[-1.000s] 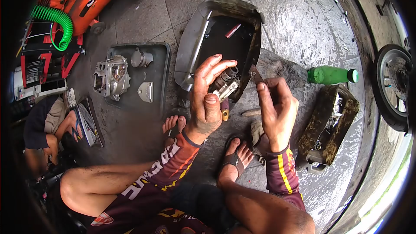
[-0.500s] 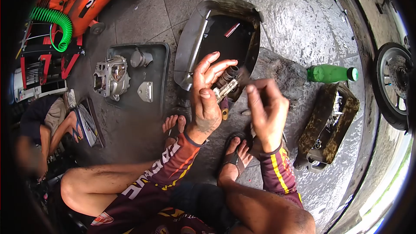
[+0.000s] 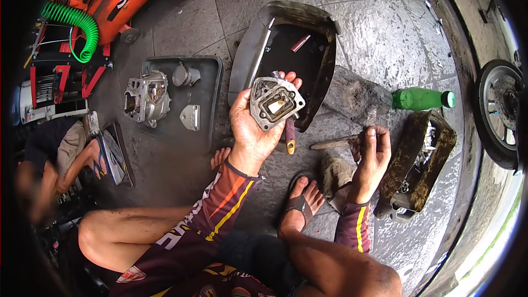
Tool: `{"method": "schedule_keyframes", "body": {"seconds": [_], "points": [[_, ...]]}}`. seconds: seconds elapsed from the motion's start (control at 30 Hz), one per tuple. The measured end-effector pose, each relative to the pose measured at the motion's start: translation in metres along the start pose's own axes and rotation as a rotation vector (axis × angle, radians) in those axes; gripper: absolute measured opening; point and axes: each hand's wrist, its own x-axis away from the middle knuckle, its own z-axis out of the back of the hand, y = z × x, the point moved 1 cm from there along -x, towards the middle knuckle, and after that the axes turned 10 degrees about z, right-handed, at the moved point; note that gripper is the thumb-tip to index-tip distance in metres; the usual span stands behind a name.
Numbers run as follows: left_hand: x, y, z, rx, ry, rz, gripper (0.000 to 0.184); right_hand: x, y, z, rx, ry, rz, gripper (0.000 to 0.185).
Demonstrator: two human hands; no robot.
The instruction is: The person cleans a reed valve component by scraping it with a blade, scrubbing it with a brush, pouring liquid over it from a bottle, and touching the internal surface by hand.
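In my left hand (image 3: 256, 132) lies a grey cast-metal engine part (image 3: 267, 116) with a squarish flange, corner bolt holes and a dark-rimmed rectangular opening facing up. My fingers curl around its far side and the thumb rests along its left edge. My right hand (image 3: 375, 151) is apart from it, to the right, with thumb and fingers pinched on a thin, flat, blade-like piece (image 3: 372, 117). Just left of that hand are a wooden-looking stick (image 3: 333, 143) and a crumpled brown cloth (image 3: 336, 176). A purple-handled tool (image 3: 290, 137) is below the engine part.
A large dark pan (image 3: 250, 38) lies ahead. On the left, a black tray (image 3: 209, 93) carries an engine casting (image 3: 148, 99), a piston (image 3: 184, 75) and a small plate (image 3: 190, 117). To the right are a green bottle (image 3: 421, 99) and a grimy bin (image 3: 399, 173). Another person (image 3: 66, 154) sits far left.
My left hand has turned the engine part so its open face shows upward. My right hand has moved away from it, right and down, and the thin piece is now visible in its fingers.
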Motion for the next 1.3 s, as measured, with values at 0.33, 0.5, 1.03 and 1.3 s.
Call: {"method": "schedule_keyframes", "body": {"seconds": [0.33,0.5,1.03,1.3], "points": [[0.006,-0.008,-0.002,-0.629,-0.196,-0.187,0.063,0.018,-0.027,-0.038,0.206,-0.298,0.027,0.017],[0.011,-0.011,0.008,-1.004,-0.231,-0.631,0.058,0.032,-0.054,-0.068,0.053,-0.496,0.204,0.029],[0.020,-0.004,-0.010,-1.173,-0.275,-0.818,0.055,0.009,-0.066,-0.056,0.438,-0.430,0.269,0.020],[0.024,-0.005,-0.015,-1.232,-0.322,-0.904,0.054,0.020,-0.063,-0.061,0.388,-0.457,0.417,0.026]]}}
